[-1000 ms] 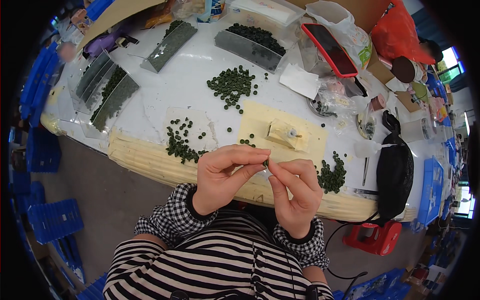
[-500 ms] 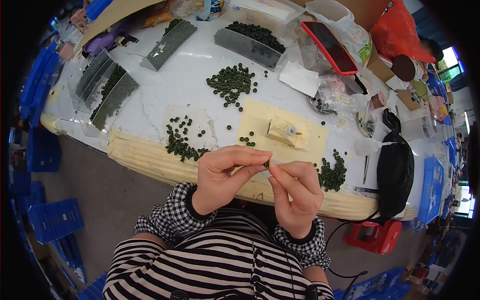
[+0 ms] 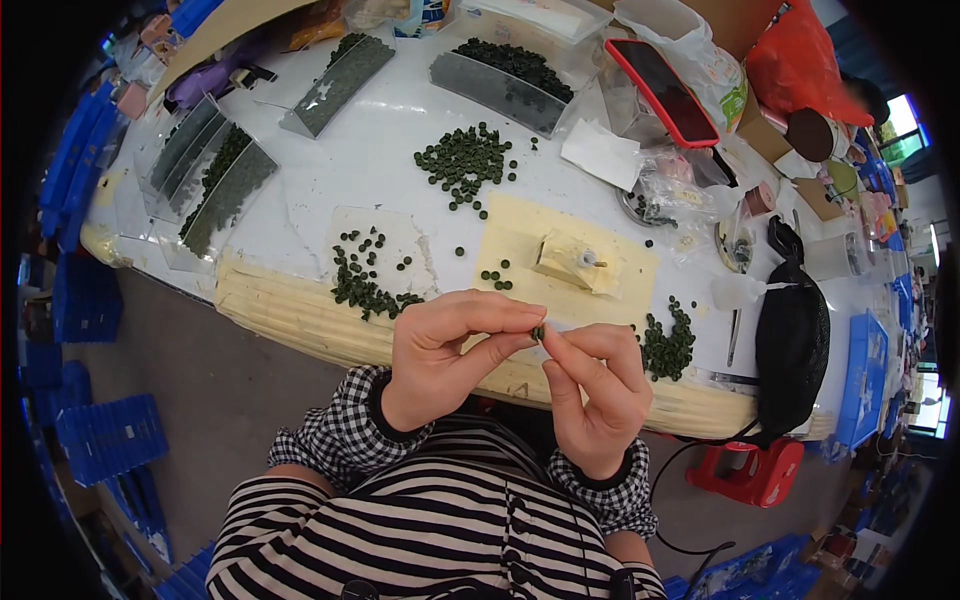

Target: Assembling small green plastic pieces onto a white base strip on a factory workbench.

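A small dark green round piece (image 3: pixel 538 333) is pinched between the thumb and fingers of my left hand (image 3: pixel 440 350), held up in front of the table edge. My right hand (image 3: pixel 600 385) meets it from the other side, its index fingertip against the piece and its thumb bent below. Whether the right fingertips hold anything more is too small to make out. Just beyond my hands, a masking-taped block (image 3: pixel 575 262) with a small metal tip sits on a yellow sheet (image 3: pixel 510 225). Several similar green pieces (image 3: pixel 495 280) lie at that sheet's lower left.
Loose green pieces form piles by my left hand (image 3: pixel 365 290), by my right hand (image 3: pixel 668 345) and farther back (image 3: pixel 465 165). Clear bins (image 3: pixel 500 92) of pieces stand behind. At right are a red-cased phone (image 3: pixel 662 95), tweezers (image 3: pixel 734 338) and a black mesh bag (image 3: pixel 790 340).
My fingertips have shifted very slightly, and the green piece between them shows a little more of its round face. Everything on the table lies as before.
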Demonstrator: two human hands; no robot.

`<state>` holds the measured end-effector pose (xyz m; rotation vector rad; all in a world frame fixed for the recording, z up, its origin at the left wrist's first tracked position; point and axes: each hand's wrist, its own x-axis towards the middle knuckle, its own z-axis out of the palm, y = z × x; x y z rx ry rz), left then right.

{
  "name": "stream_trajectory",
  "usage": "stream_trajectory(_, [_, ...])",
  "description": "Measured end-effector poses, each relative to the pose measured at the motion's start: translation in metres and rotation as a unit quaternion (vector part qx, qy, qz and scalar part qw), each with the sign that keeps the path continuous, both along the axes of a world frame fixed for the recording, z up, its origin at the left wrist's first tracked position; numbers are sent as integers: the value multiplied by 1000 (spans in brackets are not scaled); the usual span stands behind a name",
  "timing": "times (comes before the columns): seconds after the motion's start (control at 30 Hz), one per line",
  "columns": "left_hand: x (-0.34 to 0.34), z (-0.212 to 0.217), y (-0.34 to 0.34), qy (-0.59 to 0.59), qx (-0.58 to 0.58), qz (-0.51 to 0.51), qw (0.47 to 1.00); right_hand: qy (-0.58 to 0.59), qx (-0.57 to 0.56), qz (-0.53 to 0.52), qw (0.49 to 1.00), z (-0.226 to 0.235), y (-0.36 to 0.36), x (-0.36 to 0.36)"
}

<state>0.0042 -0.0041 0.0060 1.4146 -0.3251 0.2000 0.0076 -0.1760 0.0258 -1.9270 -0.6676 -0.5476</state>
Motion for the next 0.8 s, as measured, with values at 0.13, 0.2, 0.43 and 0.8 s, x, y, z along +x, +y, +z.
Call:
stream_trajectory(0.13, [0, 2, 1, -3, 11, 3, 1000, -8, -7, -4, 1000, 0, 1, -1])
stream_trajectory(0.2, [0, 2, 1, -8, 15, 7, 1000, -18, -19, -7, 1000, 0, 1, -2])
stream_trajectory(0.43, [-1, 7, 2, -45, 82, 30, 995, -34, -46, -12, 998, 1, 1, -2])
stream_trajectory(0.8, [1, 7, 0, -40, 80, 31, 995, -5, -11, -1, 1000, -5, -1, -4])
